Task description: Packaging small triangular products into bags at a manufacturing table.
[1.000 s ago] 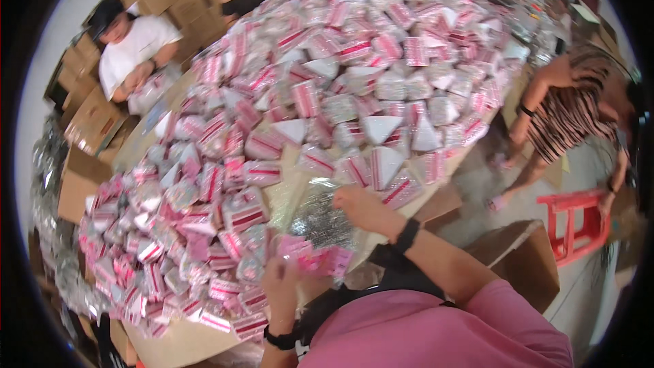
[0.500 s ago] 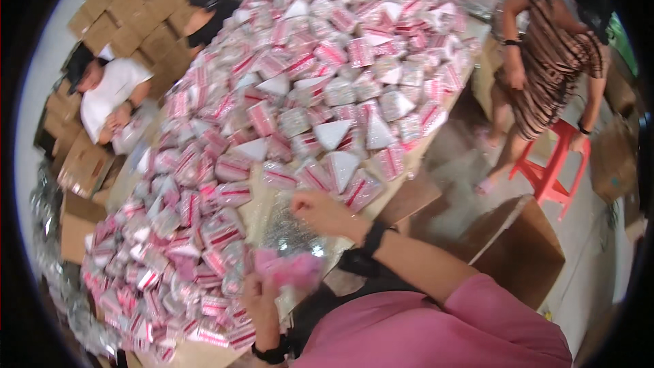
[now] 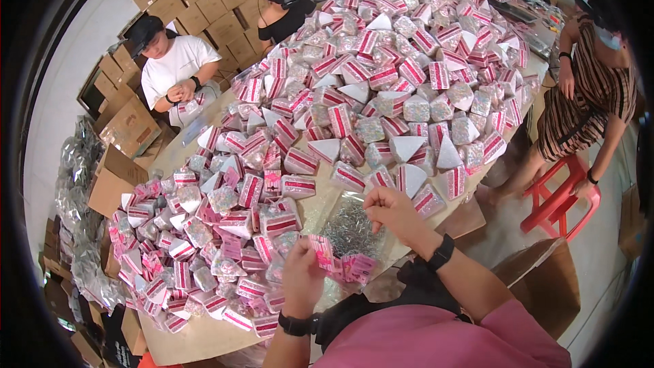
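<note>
Just before the person's chest, a clear plastic bag of small silver metal bits (image 3: 351,232) lies flat on the counter (image 3: 204,334), between both hands. Right hand (image 3: 394,210) pinches at its far edge; left hand (image 3: 303,276) grips pink card packets (image 3: 340,262) at its near-left edge.

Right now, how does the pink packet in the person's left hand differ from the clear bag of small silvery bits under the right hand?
The pink patterned packet is lifted off the table in the left hand; the clear plastic bag of silvery bits lies flat on the table. The packet is smaller, opaque and colourful; the bag is bigger and see-through. The right hand hovers at the bag's edge; its grip is unclear. Both sit before the person.
</note>
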`<action>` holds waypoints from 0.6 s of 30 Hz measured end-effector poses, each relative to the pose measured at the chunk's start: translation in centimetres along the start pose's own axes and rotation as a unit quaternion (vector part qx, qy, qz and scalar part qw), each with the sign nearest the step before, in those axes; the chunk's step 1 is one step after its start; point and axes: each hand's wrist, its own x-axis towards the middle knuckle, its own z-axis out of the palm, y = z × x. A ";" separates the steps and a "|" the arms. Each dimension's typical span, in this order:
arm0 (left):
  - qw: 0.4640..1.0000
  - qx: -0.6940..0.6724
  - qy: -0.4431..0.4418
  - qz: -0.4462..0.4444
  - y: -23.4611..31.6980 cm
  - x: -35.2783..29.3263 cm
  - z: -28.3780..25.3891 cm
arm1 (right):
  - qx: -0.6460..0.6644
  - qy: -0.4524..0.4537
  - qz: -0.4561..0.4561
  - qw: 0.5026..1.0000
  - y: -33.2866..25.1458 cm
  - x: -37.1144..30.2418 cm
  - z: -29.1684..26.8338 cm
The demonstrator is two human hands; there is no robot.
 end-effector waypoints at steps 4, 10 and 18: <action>0.971 -0.068 -0.225 -0.036 0.6 2.0 -1.9 | -0.030 -0.022 -0.007 0.999 -1.7 -0.6 1.7; 0.945 0.301 -0.120 0.045 0.7 0.9 0.3 | -0.112 -0.055 -0.052 0.991 -2.4 -1.4 3.2; 0.972 0.193 -0.133 -0.001 -0.3 0.3 0.2 | -0.244 -0.046 -0.182 0.952 -2.1 -2.3 4.3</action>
